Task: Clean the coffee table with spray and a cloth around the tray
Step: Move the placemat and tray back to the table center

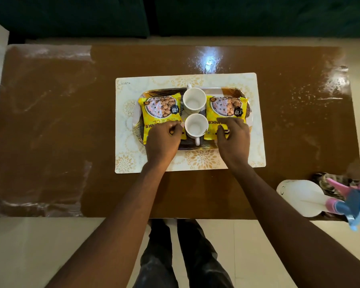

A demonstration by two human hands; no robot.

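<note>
A patterned tray (pixel 138 132) sits on a cream placemat (pixel 125 159) in the middle of the brown coffee table (pixel 50 121). It holds two yellow snack packets (pixel 160 109) (pixel 227 109) and two white cups (pixel 194 100) (pixel 195 125). My left hand (pixel 162 140) curls its fingers on the near end of the left packet. My right hand (pixel 234 140) grips the near end of the right packet, fingers over it. A white spray bottle (pixel 303 196) with a pink and blue trigger stands at the table's near right corner, beside a dark patterned cloth (pixel 330 181).
Streaks and wet droplets shine on the table's left part and far right part. A dark green sofa (pixel 237 15) runs along the far side. Pale floor tiles (pixel 29 246) and my legs lie below the near edge.
</note>
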